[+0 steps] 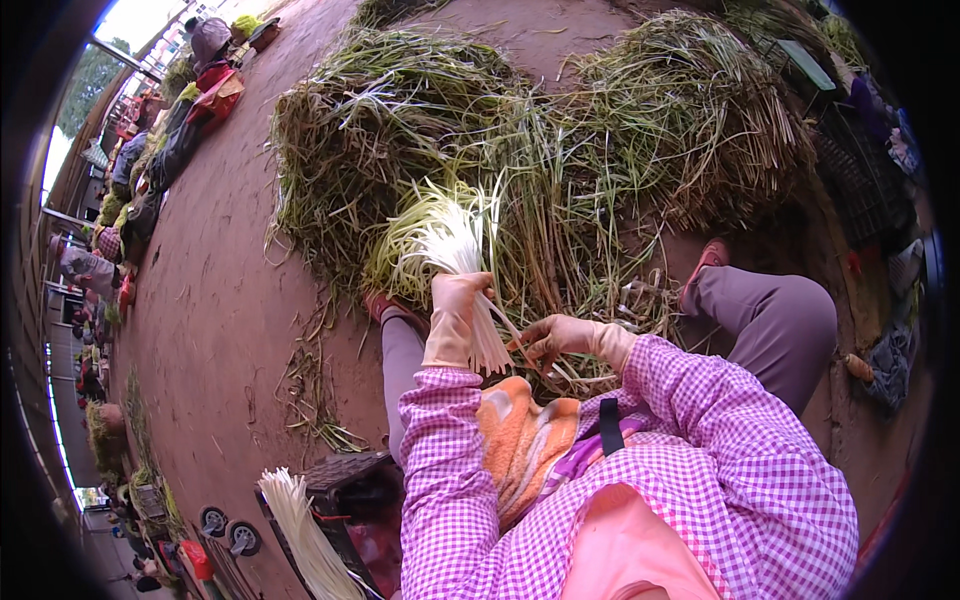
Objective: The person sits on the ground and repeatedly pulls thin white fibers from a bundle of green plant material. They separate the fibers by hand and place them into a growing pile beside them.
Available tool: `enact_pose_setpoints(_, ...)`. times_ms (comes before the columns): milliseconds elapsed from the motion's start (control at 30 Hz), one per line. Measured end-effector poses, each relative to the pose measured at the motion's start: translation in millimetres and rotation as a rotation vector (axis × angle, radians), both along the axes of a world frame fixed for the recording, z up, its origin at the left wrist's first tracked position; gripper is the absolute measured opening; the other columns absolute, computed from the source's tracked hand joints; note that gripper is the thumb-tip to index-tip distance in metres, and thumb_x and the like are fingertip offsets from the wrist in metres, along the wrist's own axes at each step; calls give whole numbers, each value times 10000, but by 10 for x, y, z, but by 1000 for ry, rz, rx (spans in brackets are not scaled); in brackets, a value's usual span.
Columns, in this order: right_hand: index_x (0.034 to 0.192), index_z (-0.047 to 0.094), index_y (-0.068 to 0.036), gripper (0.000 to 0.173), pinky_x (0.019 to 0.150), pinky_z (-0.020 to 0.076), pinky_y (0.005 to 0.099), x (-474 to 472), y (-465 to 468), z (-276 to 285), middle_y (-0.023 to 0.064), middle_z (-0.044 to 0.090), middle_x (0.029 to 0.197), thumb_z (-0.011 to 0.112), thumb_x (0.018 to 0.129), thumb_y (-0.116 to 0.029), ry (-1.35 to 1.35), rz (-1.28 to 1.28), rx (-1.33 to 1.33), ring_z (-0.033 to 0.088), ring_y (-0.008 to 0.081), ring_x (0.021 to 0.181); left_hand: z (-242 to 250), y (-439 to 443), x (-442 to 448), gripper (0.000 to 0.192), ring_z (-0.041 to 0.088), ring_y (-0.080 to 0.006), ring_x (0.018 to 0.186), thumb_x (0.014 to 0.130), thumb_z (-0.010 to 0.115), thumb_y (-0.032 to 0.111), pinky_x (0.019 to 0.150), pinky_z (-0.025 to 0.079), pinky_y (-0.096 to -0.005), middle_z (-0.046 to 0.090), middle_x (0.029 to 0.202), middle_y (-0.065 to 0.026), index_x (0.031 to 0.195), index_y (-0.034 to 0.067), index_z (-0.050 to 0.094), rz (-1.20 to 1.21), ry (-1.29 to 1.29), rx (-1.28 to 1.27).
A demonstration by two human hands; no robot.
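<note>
My left hand, in a pale rubber glove, is closed around a bunch of blanched chives. The bunch's yellow-green leaves fan out above the fist, and its white stalk ends hang below. My right hand, also gloved and soiled at the fingers, is beside those ends with its fingers bent. One stalk slants away from the bunch to these fingertips; whether they pinch it is unclear. Beyond the hands, between my feet, lies a heap of green and dried leafy stalks. An orange patterned cloth covers my lap.
A dark plastic crate stands at my left, with a bundle of pale stalks on it. Small wheels lie left of it. Loose trimmings litter the dirt floor. Other people sit along the far left. Dark crates stand right.
</note>
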State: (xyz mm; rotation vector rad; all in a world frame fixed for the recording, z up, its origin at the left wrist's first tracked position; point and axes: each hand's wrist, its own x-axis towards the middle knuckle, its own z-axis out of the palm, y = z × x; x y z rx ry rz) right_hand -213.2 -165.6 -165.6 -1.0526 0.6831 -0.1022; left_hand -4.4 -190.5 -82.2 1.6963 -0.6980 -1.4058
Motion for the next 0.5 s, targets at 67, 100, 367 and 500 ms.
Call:
enact_pose_setpoints(67,1393,451,-66,517,694,577,289,12,-159,-19,77,678,1123,618,920,-190,-22,-89,162,690,157,756,-3,5,-20,118,616,-168,544,806,674,30,516,507,-289,672,685,-119,827,-84,699,1,13,-9)
enact_pose_setpoints(100,1364,480,-71,482,685,576,291,45,-243,-12,76,679,1119,616,928,-225,-43,-253,61,686,161,723,-6,8,-29,120,613,-167,542,805,670,29,516,505,-290,671,683,-120,824,-86,698,3,21,-2)
enact_pose_setpoints(367,988,672,-42,188,557,558,264,416,-326,105,77,712,873,661,900,-208,-239,-695,59,659,130,613,-104,-19,4,123,611,-170,552,802,645,17,512,492,-280,674,690,-120,826,-91,699,17,-19,14)
enact_pose_setpoints(500,1040,657,-43,210,626,557,269,295,-179,75,70,710,959,612,920,-208,-514,-590,365,640,102,658,-284,-50,45,113,625,-178,555,768,676,-5,511,501,-273,683,715,-145,806,-111,692,-87,-54,33)
